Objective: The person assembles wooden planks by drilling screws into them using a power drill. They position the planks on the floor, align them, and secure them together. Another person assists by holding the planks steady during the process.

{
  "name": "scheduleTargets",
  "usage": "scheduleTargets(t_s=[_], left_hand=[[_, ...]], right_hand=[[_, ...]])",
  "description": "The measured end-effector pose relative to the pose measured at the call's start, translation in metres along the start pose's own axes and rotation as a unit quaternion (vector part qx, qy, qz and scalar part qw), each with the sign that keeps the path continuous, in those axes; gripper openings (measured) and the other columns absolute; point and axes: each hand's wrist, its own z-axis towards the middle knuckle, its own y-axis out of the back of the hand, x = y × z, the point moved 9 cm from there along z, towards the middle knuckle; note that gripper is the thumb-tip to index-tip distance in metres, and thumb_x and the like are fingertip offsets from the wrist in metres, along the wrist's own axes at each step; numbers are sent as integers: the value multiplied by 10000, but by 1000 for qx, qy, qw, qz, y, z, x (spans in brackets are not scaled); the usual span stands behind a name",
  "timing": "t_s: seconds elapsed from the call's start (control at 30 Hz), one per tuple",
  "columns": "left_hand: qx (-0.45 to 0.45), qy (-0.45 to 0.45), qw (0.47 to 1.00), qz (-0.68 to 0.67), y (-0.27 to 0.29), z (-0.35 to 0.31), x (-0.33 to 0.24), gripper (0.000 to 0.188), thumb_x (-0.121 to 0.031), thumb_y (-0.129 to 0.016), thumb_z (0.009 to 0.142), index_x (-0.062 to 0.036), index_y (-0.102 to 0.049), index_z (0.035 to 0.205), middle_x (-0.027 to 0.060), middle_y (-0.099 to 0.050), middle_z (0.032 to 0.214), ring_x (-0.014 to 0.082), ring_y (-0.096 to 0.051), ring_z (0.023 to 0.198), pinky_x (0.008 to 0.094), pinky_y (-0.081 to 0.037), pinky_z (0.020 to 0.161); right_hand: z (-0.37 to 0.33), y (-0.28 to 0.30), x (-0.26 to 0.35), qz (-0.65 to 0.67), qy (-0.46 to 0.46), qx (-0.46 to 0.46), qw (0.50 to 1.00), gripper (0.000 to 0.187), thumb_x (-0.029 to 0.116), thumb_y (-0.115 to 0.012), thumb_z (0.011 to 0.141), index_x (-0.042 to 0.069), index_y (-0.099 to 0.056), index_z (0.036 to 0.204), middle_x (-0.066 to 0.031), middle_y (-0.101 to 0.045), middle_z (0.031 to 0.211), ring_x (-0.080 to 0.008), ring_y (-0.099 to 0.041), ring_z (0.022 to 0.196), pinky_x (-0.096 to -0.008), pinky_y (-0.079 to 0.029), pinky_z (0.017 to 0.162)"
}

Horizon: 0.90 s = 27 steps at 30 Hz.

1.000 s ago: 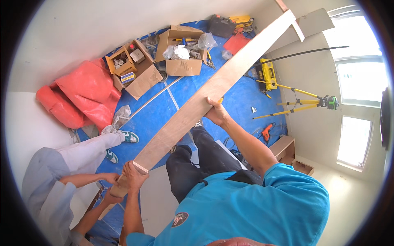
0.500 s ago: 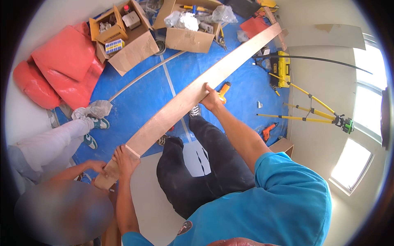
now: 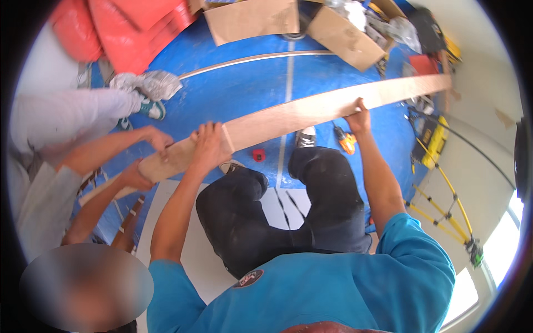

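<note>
A long light-brown wooden plank [image 3: 300,115] stretches across in front of my legs, its far end at the upper right. My left hand [image 3: 208,147] grips the plank's left part, fingers over the top beside a raised cross strip [image 3: 227,139]. Further right, my right hand [image 3: 360,119] holds the near edge, its thumb showing on top and its other fingers mostly hidden. A co-worker's hands, one on the far edge [image 3: 157,139] and one on the near edge [image 3: 136,176], hold the wood left of mine.
An orange drill [image 3: 346,141] and a red tape measure [image 3: 259,155] lie on the blue floor sheet [image 3: 233,91]. Open cardboard boxes [image 3: 252,21] and red sheeting [image 3: 136,33] are at the back. A yellow tripod [image 3: 447,213] stands by the right wall.
My view has turned, so the plank now lies more nearly level across it. The co-worker's hands and sleeve show more fully, and the red tape measure is plainer to see.
</note>
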Motion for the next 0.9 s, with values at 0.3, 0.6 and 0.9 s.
scheduleTargets(t_s=[0.3, 0.6, 0.9], left_hand=[[27, -23, 999, 8, -105, 58, 39, 992, -300, -955, 530, -37, -491, 1366, 171, -512, 1256, 364, -486, 1238, 546, -356, 969], [-16, -26, 999, 37, -186, 106, 91, 921, -335, -924, 562, -40, -510, 1330, 177, -544, 1283, 392, -502, 1268, 569, -396, 1009], [32, -31, 998, 37, -228, 116, 100, 1006, -278, -945, 584, -26, -430, 1411, 187, -470, 1343, 408, -445, 1296, 572, -365, 1047]], right_hand=[[85, 56, -23, -59, -7, -25, 998, 487, 432, -525, 1106, 94, -491, 1455, -206, -486, 1556, -387, -460, 1443, -671, -330, 1200], [136, 73, -66, -127, -78, 36, 988, 731, 590, -474, 1081, -42, -494, 1447, -269, -573, 1442, -428, -565, 1329, -589, -422, 1174], [21, 105, 29, -553, 115, -112, 818, 723, 582, -586, 1043, -70, -580, 1356, -263, -698, 1238, -360, -711, 1109, -480, -593, 909]])
